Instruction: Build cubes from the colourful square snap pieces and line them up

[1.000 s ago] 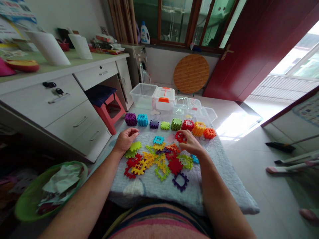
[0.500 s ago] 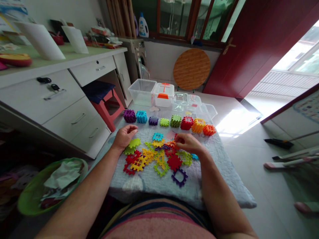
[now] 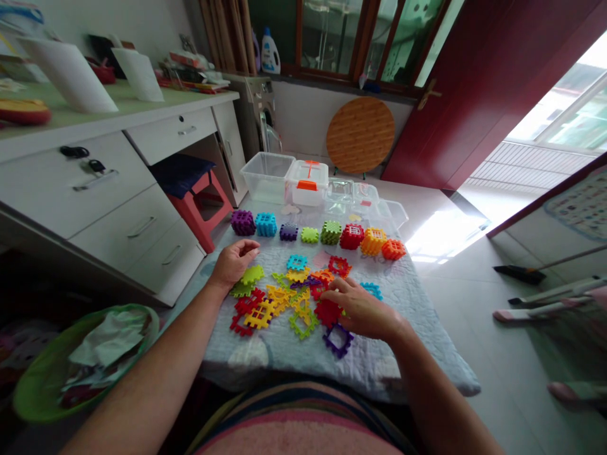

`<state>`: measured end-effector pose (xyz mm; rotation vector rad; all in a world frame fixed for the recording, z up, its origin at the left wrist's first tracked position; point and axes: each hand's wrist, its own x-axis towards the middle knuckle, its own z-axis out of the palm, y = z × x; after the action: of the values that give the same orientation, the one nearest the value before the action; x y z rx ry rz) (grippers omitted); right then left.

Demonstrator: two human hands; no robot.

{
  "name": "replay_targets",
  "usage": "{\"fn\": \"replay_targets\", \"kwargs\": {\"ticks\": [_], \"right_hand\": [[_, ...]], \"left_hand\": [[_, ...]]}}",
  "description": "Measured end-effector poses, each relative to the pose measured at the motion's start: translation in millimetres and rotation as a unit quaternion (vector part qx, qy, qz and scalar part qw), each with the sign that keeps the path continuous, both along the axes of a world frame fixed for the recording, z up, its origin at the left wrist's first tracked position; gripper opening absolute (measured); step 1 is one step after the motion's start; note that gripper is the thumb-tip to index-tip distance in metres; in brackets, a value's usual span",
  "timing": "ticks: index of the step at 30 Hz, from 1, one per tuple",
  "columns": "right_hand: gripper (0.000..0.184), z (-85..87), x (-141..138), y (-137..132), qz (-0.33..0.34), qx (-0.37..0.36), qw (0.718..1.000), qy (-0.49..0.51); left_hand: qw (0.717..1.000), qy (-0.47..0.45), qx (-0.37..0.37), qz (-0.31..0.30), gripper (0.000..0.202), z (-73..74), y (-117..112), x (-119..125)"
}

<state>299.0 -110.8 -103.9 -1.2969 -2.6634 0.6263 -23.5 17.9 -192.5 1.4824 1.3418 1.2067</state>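
My right hand (image 3: 364, 308) reaches over a loose pile of toothed plastic tiles, fingers extended and slightly apart at a solid red tile (image 3: 327, 313). It partly covers a green tile under the palm. My left hand (image 3: 233, 262) rests at the pile's left edge, fingers curled together with no tile in them, beside a lime-green tile (image 3: 253, 274). The pile also holds a yellow window tile (image 3: 262, 314) and a purple frame tile (image 3: 338, 356). A red window tile (image 3: 339, 266) lies at its back, a blue tile (image 3: 372, 291) right of my right hand.
Behind the pile runs a row of colour-sorted tile stacks, from a purple stack (image 3: 243, 222) to an orange stack (image 3: 393, 249). Clear plastic bins (image 3: 268, 189) and a lidded box (image 3: 308, 184) stand at the back of the cloth-covered table (image 3: 403, 354). A laundry basket (image 3: 154, 322) is at left.
My right hand has come toward me from the back of the pile, its fingers opening out. The red window tile behind it now shows fully. My left hand has stayed put.
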Motion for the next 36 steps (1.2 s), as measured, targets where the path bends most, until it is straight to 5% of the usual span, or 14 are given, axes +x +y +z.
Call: {"fn": "replay_targets", "kwargs": {"ticks": [20,28,36], "right_hand": [[0.045,3.6,-2,6,0.007,0.026,0.999,0.039],[0.042,-3.3,34,55,-0.207,0.124,0.967,0.084],[0.042,-38.9,29,73,-0.273,0.083,0.958,-0.012]], "left_hand": [[1.000,0.012,0.002,-0.005,0.033,1.9,-1,1],[1.000,0.029,0.000,-0.006,0.034,1.6,-1,1],[1.000,0.023,0.000,-0.012,0.033,1.6,-1,0]]}}
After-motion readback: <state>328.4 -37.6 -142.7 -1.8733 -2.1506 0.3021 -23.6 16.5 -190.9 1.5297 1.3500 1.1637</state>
